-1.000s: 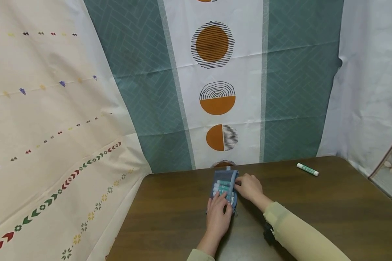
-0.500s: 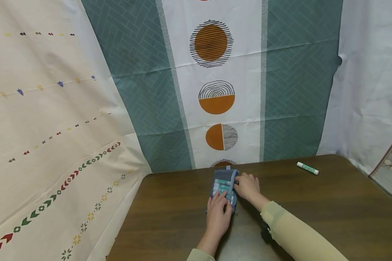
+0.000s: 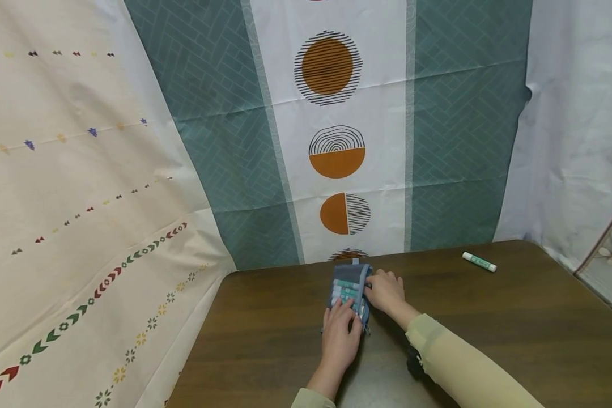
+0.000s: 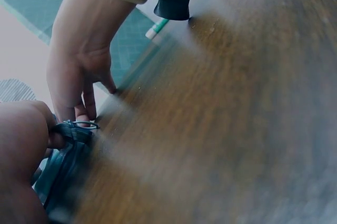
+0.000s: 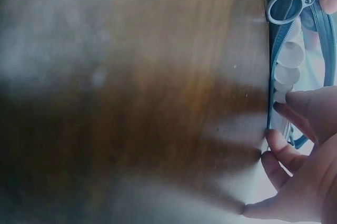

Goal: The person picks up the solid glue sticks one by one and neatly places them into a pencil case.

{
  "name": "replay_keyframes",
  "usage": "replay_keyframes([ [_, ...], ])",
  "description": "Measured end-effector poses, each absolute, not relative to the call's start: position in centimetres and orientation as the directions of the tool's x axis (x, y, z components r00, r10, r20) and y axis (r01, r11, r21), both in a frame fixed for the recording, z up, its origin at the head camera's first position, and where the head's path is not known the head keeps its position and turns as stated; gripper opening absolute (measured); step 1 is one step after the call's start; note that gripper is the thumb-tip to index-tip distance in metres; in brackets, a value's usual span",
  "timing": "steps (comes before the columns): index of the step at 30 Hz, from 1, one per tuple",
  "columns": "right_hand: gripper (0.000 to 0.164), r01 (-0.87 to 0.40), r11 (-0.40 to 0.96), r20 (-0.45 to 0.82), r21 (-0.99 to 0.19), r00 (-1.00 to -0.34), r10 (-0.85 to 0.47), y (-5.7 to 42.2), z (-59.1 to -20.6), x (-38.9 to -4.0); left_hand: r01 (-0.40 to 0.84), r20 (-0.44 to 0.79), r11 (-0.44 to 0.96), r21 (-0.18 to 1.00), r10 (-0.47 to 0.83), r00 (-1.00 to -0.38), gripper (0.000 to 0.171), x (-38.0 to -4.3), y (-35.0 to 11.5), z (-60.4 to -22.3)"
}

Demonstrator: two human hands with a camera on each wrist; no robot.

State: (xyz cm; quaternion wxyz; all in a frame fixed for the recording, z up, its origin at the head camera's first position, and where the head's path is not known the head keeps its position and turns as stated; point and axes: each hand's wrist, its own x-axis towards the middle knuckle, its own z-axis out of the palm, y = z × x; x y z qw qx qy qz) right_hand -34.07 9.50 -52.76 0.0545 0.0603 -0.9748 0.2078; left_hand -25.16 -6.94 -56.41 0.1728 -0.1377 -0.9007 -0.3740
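A blue zippered pouch (image 3: 352, 273) with a see-through front lies near the table's back edge. Several white-and-green glue sticks (image 3: 345, 292) show inside it. My left hand (image 3: 340, 340) lies over its near end and grips it there, as the left wrist view shows beside the zipper pull. At the pouch's right side, my right hand (image 3: 386, 292) has thumb and forefinger at the unzipped mouth, pinching what seems to be a glue stick's end. Round white stick ends (image 5: 290, 54) line the opening in the right wrist view. The remaining right fingers touch the tabletop.
One loose glue stick (image 3: 479, 262) lies at the back right of the brown wooden table (image 3: 265, 340). A patterned cloth (image 3: 336, 113) hangs behind the table, and a cream cloth (image 3: 107, 226) hangs at the left. A ring zipper pull (image 5: 286, 7) sticks out from the pouch.
Both hands stay almost where they were on the pouch. The right forearm has shifted slightly left, and the head view has drifted a little.
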Motion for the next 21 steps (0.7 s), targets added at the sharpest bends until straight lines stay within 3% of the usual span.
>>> replay_keyframes([
  [21, 0.032, -0.183, 0.890, 0.151, -0.418, -0.980, -0.131, 9.93, -53.52, -34.31, 0.375, 0.413, 0.683, 0.627, 0.117, -0.903, 0.020, -25.15, -6.95, -56.55],
])
